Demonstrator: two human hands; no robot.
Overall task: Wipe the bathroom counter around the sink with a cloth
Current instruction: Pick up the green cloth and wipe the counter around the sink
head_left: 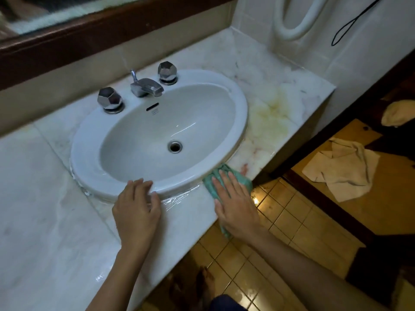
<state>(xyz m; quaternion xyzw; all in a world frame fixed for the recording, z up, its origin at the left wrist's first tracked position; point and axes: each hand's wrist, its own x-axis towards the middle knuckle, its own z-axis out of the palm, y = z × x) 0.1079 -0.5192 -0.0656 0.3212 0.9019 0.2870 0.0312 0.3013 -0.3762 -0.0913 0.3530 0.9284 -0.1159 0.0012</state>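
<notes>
Your right hand lies flat, fingers stretched out, pressing the green cloth onto the marble bench at its front edge, just beside the sink rim; part of the cloth hangs over the edge under your palm. Your left hand rests open on the bench, holding nothing, its fingertips touching the front rim of the sink. A yellowish stain marks the bench to the right of the sink. White rags lie on the floor beyond.
</notes>
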